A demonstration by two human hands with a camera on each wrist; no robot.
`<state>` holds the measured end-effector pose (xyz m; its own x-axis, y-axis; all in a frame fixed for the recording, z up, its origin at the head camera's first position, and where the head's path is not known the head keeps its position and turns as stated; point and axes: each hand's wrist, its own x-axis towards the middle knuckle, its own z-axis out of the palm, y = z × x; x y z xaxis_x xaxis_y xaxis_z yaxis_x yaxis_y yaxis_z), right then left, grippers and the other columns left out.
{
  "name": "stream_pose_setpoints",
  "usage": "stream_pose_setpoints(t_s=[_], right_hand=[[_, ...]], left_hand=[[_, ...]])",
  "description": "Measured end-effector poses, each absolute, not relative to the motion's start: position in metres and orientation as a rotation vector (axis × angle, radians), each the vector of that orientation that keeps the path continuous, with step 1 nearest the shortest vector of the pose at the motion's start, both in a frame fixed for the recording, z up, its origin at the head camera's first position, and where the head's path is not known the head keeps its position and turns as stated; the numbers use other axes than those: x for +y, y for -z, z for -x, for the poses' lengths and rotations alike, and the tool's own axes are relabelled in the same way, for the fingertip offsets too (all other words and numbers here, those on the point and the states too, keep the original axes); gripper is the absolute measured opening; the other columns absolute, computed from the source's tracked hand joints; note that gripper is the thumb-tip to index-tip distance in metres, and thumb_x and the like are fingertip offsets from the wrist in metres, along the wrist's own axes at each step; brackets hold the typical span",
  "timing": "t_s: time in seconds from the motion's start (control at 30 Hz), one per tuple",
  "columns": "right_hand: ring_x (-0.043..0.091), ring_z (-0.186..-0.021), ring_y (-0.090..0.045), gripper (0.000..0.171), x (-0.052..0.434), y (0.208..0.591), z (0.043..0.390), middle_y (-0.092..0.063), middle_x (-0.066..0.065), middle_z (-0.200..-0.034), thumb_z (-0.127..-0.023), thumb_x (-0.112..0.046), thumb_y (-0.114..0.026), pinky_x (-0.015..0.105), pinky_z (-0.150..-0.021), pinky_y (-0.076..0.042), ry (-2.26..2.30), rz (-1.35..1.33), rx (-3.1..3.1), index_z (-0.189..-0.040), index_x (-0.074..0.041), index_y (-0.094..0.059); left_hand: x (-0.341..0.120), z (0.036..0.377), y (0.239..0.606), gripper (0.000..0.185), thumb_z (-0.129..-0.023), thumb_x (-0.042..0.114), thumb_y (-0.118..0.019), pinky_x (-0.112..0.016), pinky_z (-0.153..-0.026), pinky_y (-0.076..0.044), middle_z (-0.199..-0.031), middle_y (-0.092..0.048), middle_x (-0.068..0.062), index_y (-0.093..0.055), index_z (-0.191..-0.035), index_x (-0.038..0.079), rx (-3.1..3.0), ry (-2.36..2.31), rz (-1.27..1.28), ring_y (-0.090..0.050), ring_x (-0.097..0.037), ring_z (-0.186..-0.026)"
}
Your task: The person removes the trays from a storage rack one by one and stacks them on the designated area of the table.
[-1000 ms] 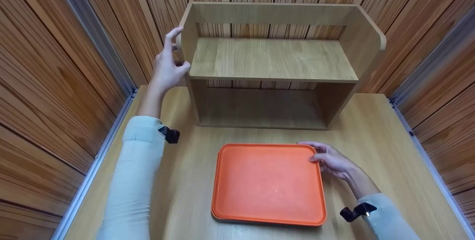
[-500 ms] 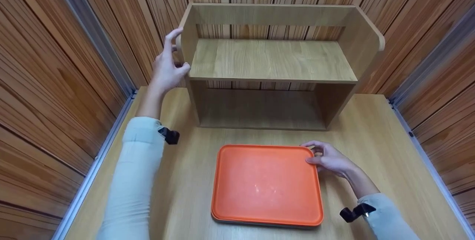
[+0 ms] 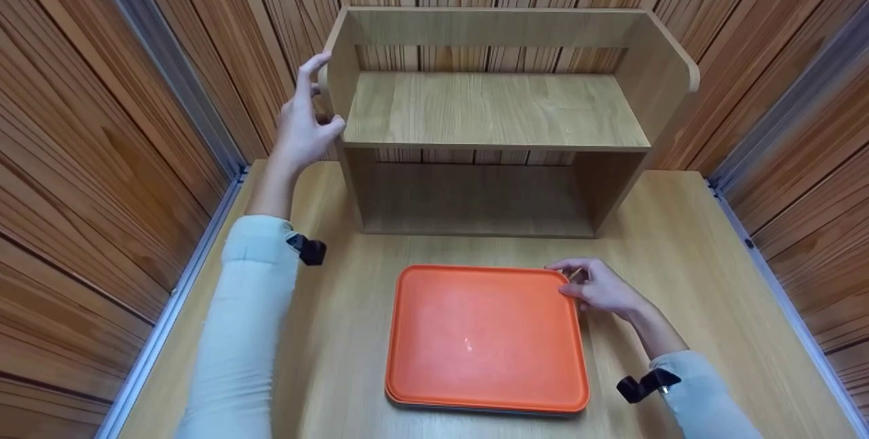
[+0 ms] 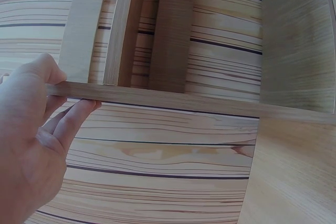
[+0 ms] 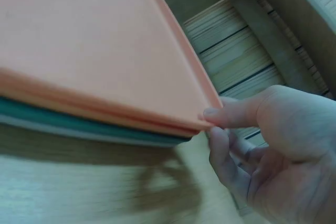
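Left hand [image 3: 303, 128] gripping wooden shelf [image 3: 495, 110] side panel, upper left of frame, right hand [image 3: 601, 288] pinching orange tray [image 3: 485, 337] far right corner (stacked on other trays), lower centre on table [image 3: 686, 249].

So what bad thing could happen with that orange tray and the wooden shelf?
The right hand pinches only one corner of the orange tray, which tops a stack with a green tray beneath, so the trays might slide apart or drop. The left hand holds the wooden shelf by its side panel alone, so a pull might tip or shift it.
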<state>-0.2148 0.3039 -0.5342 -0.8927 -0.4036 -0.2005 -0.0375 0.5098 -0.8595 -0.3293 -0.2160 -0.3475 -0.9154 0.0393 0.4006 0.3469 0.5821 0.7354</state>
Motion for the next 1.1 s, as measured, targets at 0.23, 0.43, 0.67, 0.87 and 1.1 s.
stream_pose_setpoints(t_s=[0.23, 0.43, 0.67, 0.87, 1.1], right_hand=[[0.014, -0.063, -0.058, 0.047, 0.308, 0.550, 0.213, -0.064, 0.017, -0.112, -0.108, -0.010, -0.072, 0.024, -0.056, -0.055, 1.364, 0.328, 2.292, -0.153, 0.001, -0.065], [0.015, -0.068, -0.058, 0.049, 0.311, 0.555, 0.211, -0.063, 0.019, -0.118, -0.109, -0.014, -0.072, 0.025, -0.059, -0.057, 1.392, 0.305, 2.263, -0.156, -0.001, -0.063], [0.016, -0.070, -0.059, 0.051, 0.312, 0.554, 0.211, -0.059, 0.019, -0.119, -0.110, -0.017, -0.073, 0.025, -0.060, -0.058, 1.377, 0.309, 2.260, -0.158, -0.003, -0.062], [0.016, -0.069, -0.060, 0.052, 0.311, 0.552, 0.214, -0.060, 0.017, -0.114, -0.109, -0.016, -0.074, 0.026, -0.059, -0.059, 1.377, 0.341, 2.262, -0.157, -0.001, -0.061], [0.017, -0.079, -0.066, 0.054, 0.315, 0.540, 0.215, -0.065, 0.020, -0.119, -0.109, -0.013, -0.073, 0.030, -0.061, -0.062, 1.361, 0.364, 2.256, -0.157, 0.005, -0.057]], left_hand=[[-0.216, 0.329, 0.348, 0.090, -0.103, -0.001, -0.062, -0.027, -0.076, -0.060, -0.166, -0.056, -0.024, -0.025, -0.175, 0.039, -2.482, 1.253, 0.304, -0.074, -0.035, -0.096], [-0.214, 0.330, 0.348, 0.091, -0.104, -0.002, -0.061, -0.042, -0.088, -0.067, -0.168, -0.054, -0.024, -0.024, -0.174, 0.042, -2.486, 1.290, 0.306, -0.075, -0.044, -0.121], [-0.213, 0.329, 0.348, 0.092, -0.105, -0.001, -0.060, -0.037, -0.081, -0.065, -0.169, -0.053, -0.025, -0.023, -0.175, 0.045, -2.486, 1.269, 0.289, -0.075, -0.041, -0.107], [-0.216, 0.327, 0.348, 0.094, -0.104, -0.003, -0.060, -0.061, -0.107, -0.066, -0.172, -0.049, -0.025, -0.022, -0.177, 0.044, -2.462, 1.317, 0.324, -0.065, -0.048, -0.146], [-0.222, 0.324, 0.351, 0.094, -0.104, -0.004, -0.058, -0.059, -0.110, -0.065, -0.178, -0.044, -0.022, -0.020, -0.180, 0.036, -2.420, 1.336, 0.392, -0.056, -0.039, -0.158]])
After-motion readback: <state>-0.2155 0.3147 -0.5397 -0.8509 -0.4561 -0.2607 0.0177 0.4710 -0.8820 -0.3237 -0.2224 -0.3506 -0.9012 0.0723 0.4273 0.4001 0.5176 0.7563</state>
